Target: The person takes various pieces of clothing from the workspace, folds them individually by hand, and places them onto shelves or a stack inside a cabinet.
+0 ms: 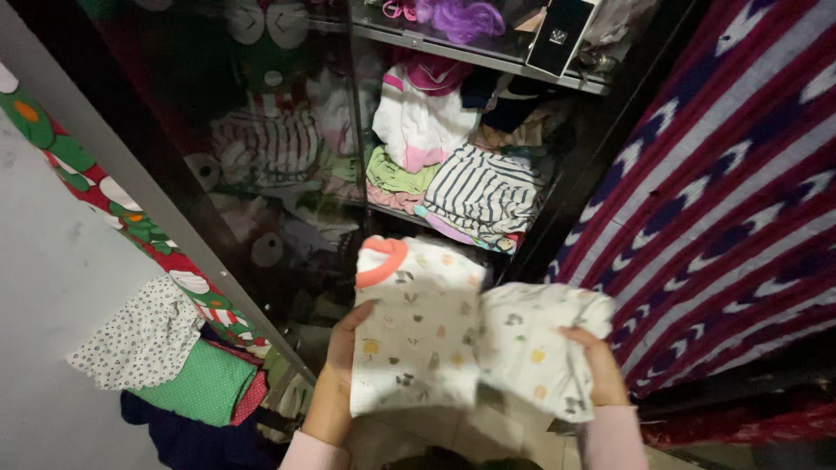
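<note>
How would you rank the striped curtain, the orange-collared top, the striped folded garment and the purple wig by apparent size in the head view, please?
1. Striped curtain
2. Orange-collared top, though nearest the camera
3. Striped folded garment
4. Purple wig

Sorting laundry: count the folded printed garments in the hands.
2: a folded orange-collared top in the left hand; a folded white printed garment in the right hand. Shelf piles excluded.

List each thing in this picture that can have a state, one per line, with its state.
Folded top with orange collar: folded, held by left hand.
White printed garment: bunched, gripped by right hand.
Striped garment: loosely folded on the shelf.
Wardrobe shelf: open to view, stuffed with clothes.
Green dotted cloth: hanging at lower left.
</note>
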